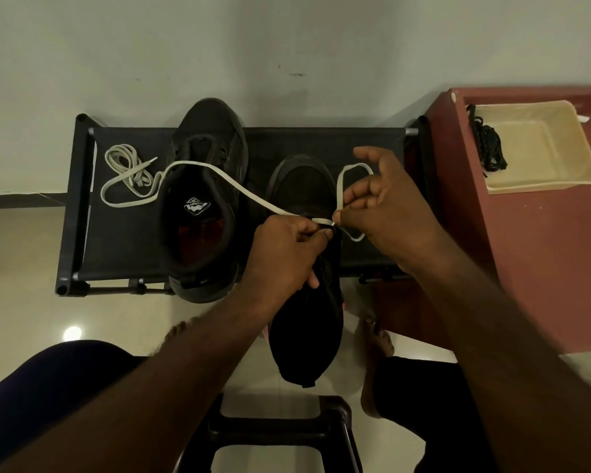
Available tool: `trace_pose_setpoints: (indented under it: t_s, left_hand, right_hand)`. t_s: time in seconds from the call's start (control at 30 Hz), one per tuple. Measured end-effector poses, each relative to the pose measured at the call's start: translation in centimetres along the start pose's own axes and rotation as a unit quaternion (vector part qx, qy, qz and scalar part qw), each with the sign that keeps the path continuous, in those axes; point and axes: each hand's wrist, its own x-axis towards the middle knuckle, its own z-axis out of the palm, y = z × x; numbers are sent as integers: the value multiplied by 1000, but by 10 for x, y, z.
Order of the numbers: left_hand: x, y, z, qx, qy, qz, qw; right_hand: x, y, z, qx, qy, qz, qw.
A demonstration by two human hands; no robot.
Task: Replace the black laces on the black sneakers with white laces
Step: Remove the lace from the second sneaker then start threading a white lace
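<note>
Left hand (287, 254), right hand (386, 206) pinching white lace (239, 187)

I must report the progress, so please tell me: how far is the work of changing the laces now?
Done: black laces lie in the beige tray. In hand: left hand and right hand pinch a white lace at the nearer sneaker, barely threaded. Left: finishing it, then the other sneaker, apparently unlaced; a second white lace lies coiled on the rack.
</note>
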Motion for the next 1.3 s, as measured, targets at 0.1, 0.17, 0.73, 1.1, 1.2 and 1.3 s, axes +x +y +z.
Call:
trace_pose_setpoints:
  t_s: [0.1,0.17,0.73,1.1,1.2,1.3]
  left_hand:
    - [0,0,0,-6,-1,-2,1000]
    - [0,0,0,-6,0,-6,1000]
    - [-2,2,1,5,3,5,1000]
    - [-4,2,1,19,4,4,1000]
    - [-4,3,2,19,9,4,1000]
    - [-5,3,2,25,8,7,1000]
  right_hand:
    - [0,0,-1,-6,-9,1,1000]
    - [0,1,-2,-11,-12,1,1000]
    - [-4,-7,-7,-66,-76,-22,995]
    - [-3,-6,-5,-89,-65,-21,994]
    - [-5,-5,-5,-55,-58,13,997]
    - [-5,-6,-6,-30,-62,49,996]
